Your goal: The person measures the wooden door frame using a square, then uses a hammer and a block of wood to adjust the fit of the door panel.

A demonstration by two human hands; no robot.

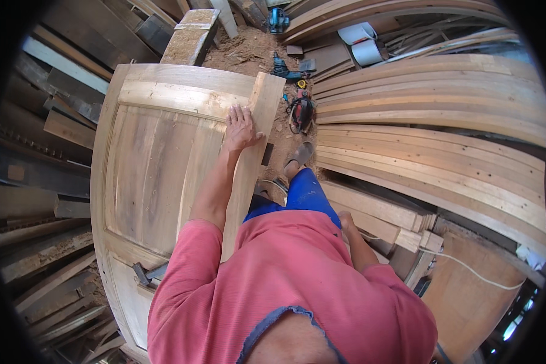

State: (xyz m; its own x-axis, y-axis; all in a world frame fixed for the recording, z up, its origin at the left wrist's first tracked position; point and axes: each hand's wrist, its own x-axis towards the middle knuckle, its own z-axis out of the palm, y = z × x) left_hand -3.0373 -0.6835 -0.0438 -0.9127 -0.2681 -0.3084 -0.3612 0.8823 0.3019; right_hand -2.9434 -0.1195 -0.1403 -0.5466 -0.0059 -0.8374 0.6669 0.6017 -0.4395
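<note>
A large panelled wooden door (158, 170) lies on my left, with raised frame pieces around its boards. My left hand (241, 127) rests flat on the door's frame near its far right corner, fingers stretched forward and nothing held. By my right hip is my right hand (346, 219), only partly showing beside my leg; its fingers are too hidden to read. On the nearer part of the door, close to my left sleeve, lies a dark angular metal tool (142, 274), partly covered.
Ahead on the sawdust-covered floor sit a blue drill (288, 73), a yellow round tool (301, 84), a red and black power tool (300, 114) and a blue power tool (278, 21). Stacked planks (431, 151) line the right side; a pale cord (467, 267) crosses there. Boards (48, 267) crowd the left.
</note>
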